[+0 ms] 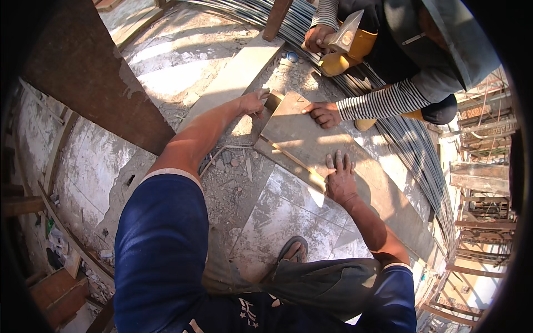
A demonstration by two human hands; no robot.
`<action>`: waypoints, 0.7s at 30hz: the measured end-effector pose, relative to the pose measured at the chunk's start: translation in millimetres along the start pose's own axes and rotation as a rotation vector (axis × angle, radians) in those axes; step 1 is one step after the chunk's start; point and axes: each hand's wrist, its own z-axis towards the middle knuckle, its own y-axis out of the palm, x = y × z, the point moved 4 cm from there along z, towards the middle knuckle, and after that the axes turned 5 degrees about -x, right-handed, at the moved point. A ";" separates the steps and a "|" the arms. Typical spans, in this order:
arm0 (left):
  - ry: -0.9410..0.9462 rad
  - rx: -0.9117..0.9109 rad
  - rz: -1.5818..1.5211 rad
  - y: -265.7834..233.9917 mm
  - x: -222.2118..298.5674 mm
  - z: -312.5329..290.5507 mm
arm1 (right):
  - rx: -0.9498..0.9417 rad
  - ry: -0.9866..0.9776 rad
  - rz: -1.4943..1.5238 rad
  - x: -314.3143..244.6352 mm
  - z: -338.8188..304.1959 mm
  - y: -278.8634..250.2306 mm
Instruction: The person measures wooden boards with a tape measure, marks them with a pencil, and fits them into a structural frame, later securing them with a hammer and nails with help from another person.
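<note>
My left hand (pixel 254 104) is at the far left end of a wide, worn wooden board (pixel 380 186), its fingers closed around a short piece of wood (pixel 273 101) there. Flat on the board's near side lies my right hand (pixel 341 180), fingers apart. A thin yellowish strip (pixel 297 161) runs along the near edge and ends beside that hand's thumb. Across from me, a co-worker's hand (pixel 323 114) in a striped sleeve presses on the same board. The co-worker's other hand (pixel 317 38) holds a tool with a broad metal blade (pixel 351 29).
Long steel bars (pixel 413 150) lie behind the board. Another plank (pixel 236 72) stretches away beyond my left arm. A large brown panel (pixel 91 72) stands at the left. Rubble (pixel 236 177) litters the floor near the board's end. Timber framing (pixel 480 222) rises at the right.
</note>
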 end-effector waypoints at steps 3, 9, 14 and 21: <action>-0.001 0.003 -0.004 -0.9 -1.1 -0.9 | -0.001 0.003 -0.006 -1.0 0.9 1.1; -0.007 0.011 -0.002 -3.9 -4.5 1.7 | -0.008 0.008 0.013 -2.1 1.8 1.6; -0.009 0.016 -0.003 -2.2 -5.5 2.8 | -0.001 0.009 0.003 -2.2 -0.3 -1.2; -0.016 0.009 -0.008 0.3 -1.2 2.1 | -0.016 0.019 0.011 -1.1 -0.9 -1.3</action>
